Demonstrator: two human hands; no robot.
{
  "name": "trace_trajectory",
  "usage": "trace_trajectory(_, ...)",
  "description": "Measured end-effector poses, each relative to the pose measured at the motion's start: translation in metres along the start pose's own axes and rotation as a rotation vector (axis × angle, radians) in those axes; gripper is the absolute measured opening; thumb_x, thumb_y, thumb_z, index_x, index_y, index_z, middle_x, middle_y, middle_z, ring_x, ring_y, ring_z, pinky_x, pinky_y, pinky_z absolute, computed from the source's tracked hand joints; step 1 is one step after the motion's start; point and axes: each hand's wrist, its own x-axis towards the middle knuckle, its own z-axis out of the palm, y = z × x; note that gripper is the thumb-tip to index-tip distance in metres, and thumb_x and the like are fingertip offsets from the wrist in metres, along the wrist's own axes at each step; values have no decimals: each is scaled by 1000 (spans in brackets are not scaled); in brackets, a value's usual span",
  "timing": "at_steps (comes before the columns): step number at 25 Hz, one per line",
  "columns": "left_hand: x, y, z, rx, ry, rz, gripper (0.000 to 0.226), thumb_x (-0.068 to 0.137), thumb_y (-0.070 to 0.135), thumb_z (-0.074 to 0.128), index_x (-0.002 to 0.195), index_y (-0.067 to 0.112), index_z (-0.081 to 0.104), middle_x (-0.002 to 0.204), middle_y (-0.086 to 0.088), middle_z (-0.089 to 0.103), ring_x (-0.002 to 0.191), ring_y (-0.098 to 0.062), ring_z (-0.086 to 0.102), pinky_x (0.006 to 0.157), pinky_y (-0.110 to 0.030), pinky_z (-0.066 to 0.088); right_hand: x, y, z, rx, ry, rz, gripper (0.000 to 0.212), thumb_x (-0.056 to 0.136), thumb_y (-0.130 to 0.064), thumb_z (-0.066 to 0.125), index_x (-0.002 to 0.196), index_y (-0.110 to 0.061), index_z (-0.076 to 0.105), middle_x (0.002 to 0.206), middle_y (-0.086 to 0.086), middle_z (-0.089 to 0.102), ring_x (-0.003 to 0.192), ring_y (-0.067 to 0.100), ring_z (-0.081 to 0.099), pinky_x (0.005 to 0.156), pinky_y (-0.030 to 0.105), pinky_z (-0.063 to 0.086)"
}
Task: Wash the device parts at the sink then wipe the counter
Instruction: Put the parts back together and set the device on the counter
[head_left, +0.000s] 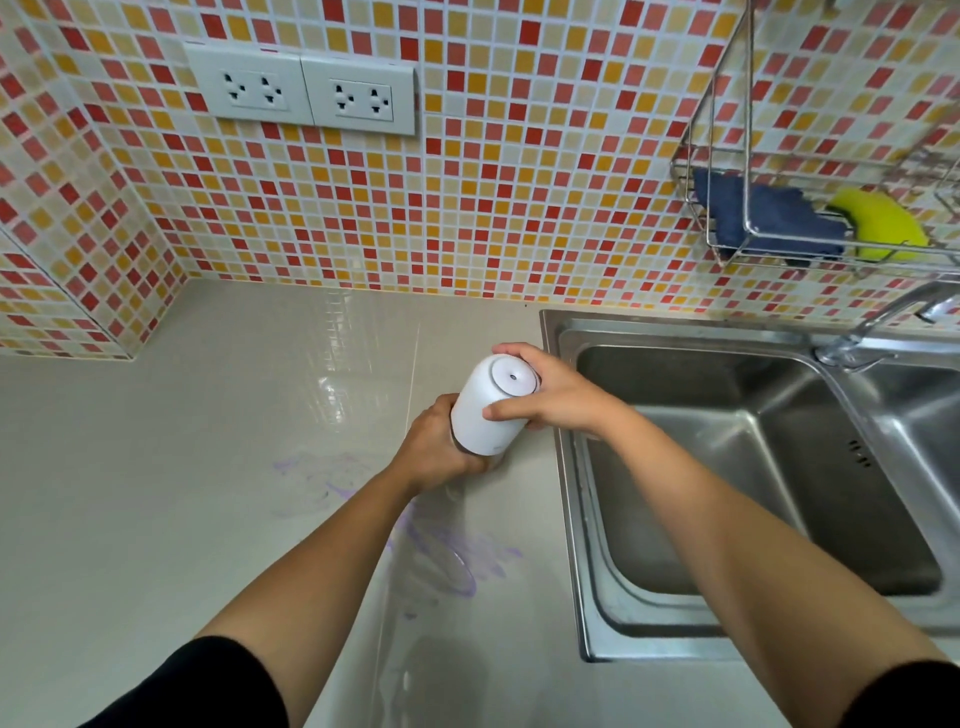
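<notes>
Both hands grip white device (488, 405) tilted over counter (156, 467), sink (571, 519) at 3 o'clock: right hand (556, 395) wraps the top, left hand (436, 447) curls round its possibly clear base.

Both bare forearms are extending forward out of black sleeves (208, 686) and angling in toward each other. The left hand (434, 449) is sitting lower, back of the hand toward the camera, with its fingers curling round the bottom part of a white device (485, 405). The right hand (563, 397) is reaching across from the right with the wrist slightly bent, gripping the device's upper part. Its thumb (498, 413) is pressing on the near side while its fingers (514, 351) are wrapping over the far edge of the top. The two hands are lying close together.
</notes>
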Motion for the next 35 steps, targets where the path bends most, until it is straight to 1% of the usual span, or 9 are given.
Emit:
trace_trajectory(2, 1, -2, 0, 10, 2, -5, 77, 55, 35, 87, 121, 25, 48, 110, 9, 61, 98, -14, 60, 79, -32, 53, -1, 3, -4, 113, -48, 23, 84, 65, -18, 83, 136, -30, 40, 128, -3, 50, 115, 21, 52, 86, 41, 54)
trace_trajectory(7, 0, -1, -1, 21, -17, 59, 83, 51, 42, 82, 126, 32, 47, 117, 11, 61, 103, -13, 60, 86, -32, 52, -4, 4, 17, -139, 173, -133, 90, 53, -44, 87, 131, -23, 47, 129, -3, 55, 113, 16, 53, 98, 33, 45)
trace_trajectory(10, 2, 0, -4, 32, -34, 56, 81, 52, 41, 82, 124, 33, 47, 115, 11, 62, 102, -14, 60, 86, -32, 52, -7, 16, 15, -98, 135, -148, 93, 54, -33, 88, 135, -23, 42, 133, -3, 51, 115, 15, 51, 100, 34, 44)
trace_trajectory(14, 3, -3, -4, 17, -69, 53, 84, 53, 38, 85, 126, 32, 44, 117, 9, 61, 102, -12, 61, 87, -34, 52, -9, 21, 17, -72, 209, -135, 84, 50, -32, 91, 122, -24, 50, 115, -8, 57, 101, 11, 56, 86, 25, 48)
trace_trajectory(19, 2, -9, -2, 4, -57, 43, 90, 49, 41, 83, 128, 31, 41, 119, 8, 60, 104, -13, 60, 87, -36, 53, -5, 22, 24, -87, 248, -118, 80, 48, -35, 91, 115, -22, 49, 112, -8, 55, 98, 13, 55, 82, 26, 48)
trace_trajectory(23, 1, -12, -3, 16, -89, 11, 94, 53, 29, 86, 134, 27, 37, 124, 8, 55, 107, -13, 57, 89, -34, 52, -4, 27, 27, -99, 242, -115, 79, 48, -34, 91, 113, -22, 48, 115, -5, 55, 98, 13, 55, 78, 22, 43)
trace_trajectory(26, 0, -18, -16, 85, -149, -31, 86, 65, 10, 77, 138, 18, 33, 130, 3, 49, 118, -16, 51, 92, -26, 44, 0, 34, 31, -117, 224, -104, 79, 47, -36, 91, 111, -24, 46, 117, -3, 55, 99, 14, 55, 81, 26, 45)
trace_trajectory(31, -3, -7, -50, 151, 54, -110, 73, 74, -11, 56, 140, 10, 32, 139, -10, 45, 128, -23, 43, 95, -27, 41, 0, 47, 43, -147, 208, -74, 80, 46, -38, 90, 111, -24, 45, 116, -4, 51, 104, 17, 54, 88, 34, 47)
trace_trajectory(35, -2, 44, -65, 179, 189, -66, 71, 77, -15, 54, 139, 12, 35, 140, -10, 45, 130, -25, 43, 101, -33, 41, -5, 49, 43, -224, 123, -83, 107, 49, -43, 88, 136, -17, 32, 137, 4, 40, 126, 23, 41, 106, 36, 36)
